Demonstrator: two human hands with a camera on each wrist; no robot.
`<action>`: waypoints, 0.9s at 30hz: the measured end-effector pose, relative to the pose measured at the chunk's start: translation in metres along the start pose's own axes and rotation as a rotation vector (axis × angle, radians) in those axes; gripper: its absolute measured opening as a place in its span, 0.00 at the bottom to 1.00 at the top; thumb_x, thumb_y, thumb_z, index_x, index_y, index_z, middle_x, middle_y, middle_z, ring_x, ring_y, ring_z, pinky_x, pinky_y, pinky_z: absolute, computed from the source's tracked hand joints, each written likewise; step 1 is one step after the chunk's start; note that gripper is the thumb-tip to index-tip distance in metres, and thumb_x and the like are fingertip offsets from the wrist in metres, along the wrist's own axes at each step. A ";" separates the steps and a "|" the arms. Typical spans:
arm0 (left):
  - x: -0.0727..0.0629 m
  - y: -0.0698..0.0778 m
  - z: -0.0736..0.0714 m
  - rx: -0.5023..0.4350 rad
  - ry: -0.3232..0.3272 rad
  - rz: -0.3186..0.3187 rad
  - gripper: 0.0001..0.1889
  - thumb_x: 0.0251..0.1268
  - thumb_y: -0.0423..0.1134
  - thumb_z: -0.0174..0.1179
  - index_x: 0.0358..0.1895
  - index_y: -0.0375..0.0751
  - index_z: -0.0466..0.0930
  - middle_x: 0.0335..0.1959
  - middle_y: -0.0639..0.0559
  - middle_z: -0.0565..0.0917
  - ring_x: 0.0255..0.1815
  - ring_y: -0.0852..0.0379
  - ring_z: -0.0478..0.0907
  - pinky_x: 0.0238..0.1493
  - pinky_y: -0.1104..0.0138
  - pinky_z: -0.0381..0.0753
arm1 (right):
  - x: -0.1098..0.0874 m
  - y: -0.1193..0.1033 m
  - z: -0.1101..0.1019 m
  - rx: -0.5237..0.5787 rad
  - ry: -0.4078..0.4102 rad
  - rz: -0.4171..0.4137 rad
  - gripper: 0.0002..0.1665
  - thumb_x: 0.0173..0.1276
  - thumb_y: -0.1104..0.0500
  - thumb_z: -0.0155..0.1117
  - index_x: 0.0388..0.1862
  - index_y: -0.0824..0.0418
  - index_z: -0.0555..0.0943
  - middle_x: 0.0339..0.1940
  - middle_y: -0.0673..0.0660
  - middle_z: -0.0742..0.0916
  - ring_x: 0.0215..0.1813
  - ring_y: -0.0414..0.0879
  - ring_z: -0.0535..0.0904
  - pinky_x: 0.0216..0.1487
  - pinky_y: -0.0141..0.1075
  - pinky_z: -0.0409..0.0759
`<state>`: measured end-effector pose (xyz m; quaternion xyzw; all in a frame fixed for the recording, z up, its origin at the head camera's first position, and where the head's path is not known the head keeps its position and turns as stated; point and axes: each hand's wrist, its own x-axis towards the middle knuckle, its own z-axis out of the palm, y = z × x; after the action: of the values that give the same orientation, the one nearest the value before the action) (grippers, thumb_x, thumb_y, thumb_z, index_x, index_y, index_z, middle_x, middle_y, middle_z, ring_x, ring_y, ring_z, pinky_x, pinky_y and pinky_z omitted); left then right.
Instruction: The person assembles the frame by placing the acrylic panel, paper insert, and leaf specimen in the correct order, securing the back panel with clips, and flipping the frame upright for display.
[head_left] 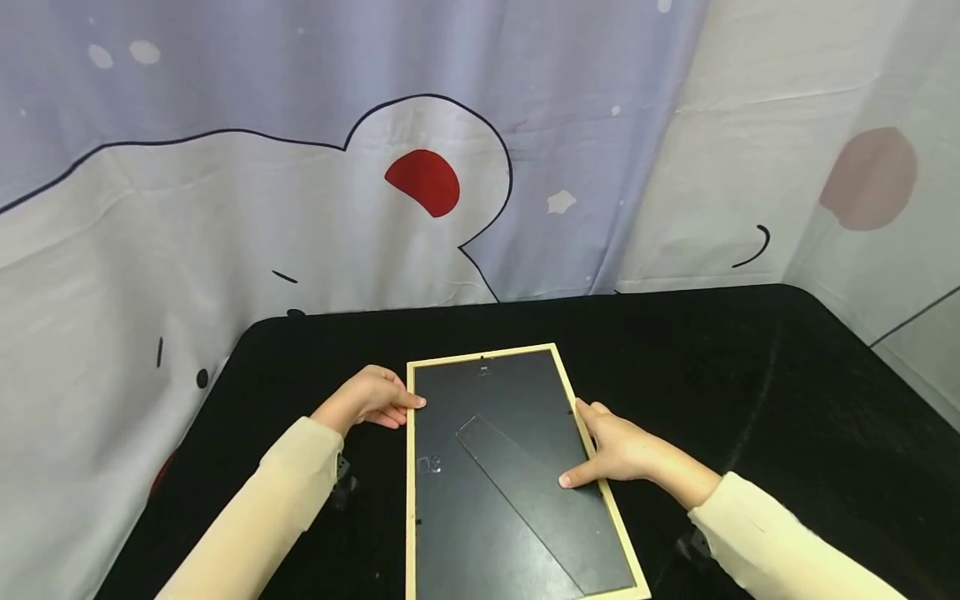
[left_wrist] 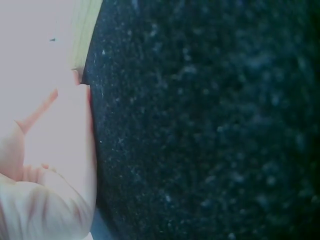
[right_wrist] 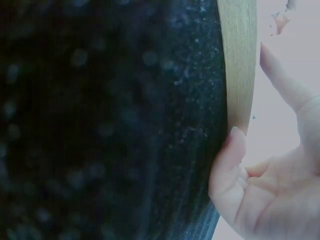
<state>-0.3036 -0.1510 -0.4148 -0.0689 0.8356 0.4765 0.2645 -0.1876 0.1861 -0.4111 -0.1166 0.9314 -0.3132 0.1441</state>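
Plainly, your hands are apart, each gripping the frame (head_left: 450, 533), which sits at 6 o'clock in the head view, dark back (head_left: 517, 392) facing up. Your left hand (head_left: 377, 398) pinches its edge at 10 o'clock, thumb on top; your right hand (head_left: 618, 450) holds the opposite edge at 3 o'clock, thumb lying on the back. The stand (head_left: 525, 500) looks flush (it slants from 11 toward 5 o'clock). Whether the frame touches the black tabletop (head_left: 720, 367), you cannot tell. At 12 o'clock hangs a curtain (head_left: 300, 217) with a red patch (head_left: 425, 182).
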 end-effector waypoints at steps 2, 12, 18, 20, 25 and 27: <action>0.000 0.001 0.001 0.007 -0.007 -0.001 0.12 0.54 0.35 0.71 0.28 0.37 0.74 0.15 0.50 0.80 0.14 0.62 0.78 0.23 0.68 0.81 | -0.001 0.001 -0.001 0.001 -0.002 -0.001 0.69 0.41 0.48 0.83 0.72 0.76 0.54 0.50 0.63 0.74 0.42 0.49 0.76 0.46 0.42 0.76; -0.004 0.001 0.002 0.046 0.019 0.029 0.11 0.55 0.35 0.70 0.28 0.35 0.76 0.16 0.50 0.79 0.14 0.62 0.78 0.24 0.68 0.81 | 0.001 0.001 0.000 0.010 -0.007 -0.016 0.67 0.41 0.48 0.83 0.72 0.74 0.55 0.49 0.63 0.74 0.43 0.50 0.75 0.47 0.43 0.76; -0.010 -0.004 0.004 0.060 0.033 0.051 0.11 0.57 0.35 0.68 0.28 0.35 0.75 0.16 0.49 0.78 0.15 0.61 0.77 0.23 0.68 0.81 | 0.000 0.000 0.002 0.052 -0.024 -0.020 0.65 0.41 0.49 0.83 0.72 0.71 0.57 0.46 0.61 0.73 0.42 0.49 0.74 0.44 0.41 0.77; -0.011 -0.005 0.006 0.066 0.044 0.067 0.11 0.58 0.35 0.68 0.28 0.35 0.75 0.17 0.49 0.78 0.15 0.61 0.76 0.23 0.68 0.81 | 0.000 0.000 0.002 0.059 -0.026 -0.020 0.66 0.41 0.49 0.83 0.72 0.71 0.56 0.46 0.62 0.73 0.41 0.49 0.74 0.43 0.41 0.77; -0.016 -0.010 0.013 0.097 0.115 0.158 0.11 0.60 0.36 0.66 0.30 0.34 0.73 0.19 0.47 0.79 0.17 0.60 0.77 0.24 0.68 0.81 | 0.000 0.001 -0.001 0.058 -0.022 -0.021 0.65 0.41 0.48 0.83 0.72 0.70 0.57 0.45 0.61 0.73 0.40 0.49 0.75 0.41 0.40 0.77; -0.021 -0.012 0.018 0.129 0.163 0.205 0.12 0.62 0.37 0.65 0.33 0.33 0.73 0.20 0.47 0.79 0.19 0.59 0.76 0.24 0.68 0.79 | 0.000 0.002 -0.002 0.057 -0.019 -0.019 0.65 0.41 0.48 0.83 0.72 0.70 0.57 0.45 0.61 0.73 0.40 0.49 0.75 0.41 0.40 0.77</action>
<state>-0.2748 -0.1455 -0.4211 -0.0045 0.8858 0.4391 0.1498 -0.1882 0.1885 -0.4109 -0.1244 0.9196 -0.3397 0.1531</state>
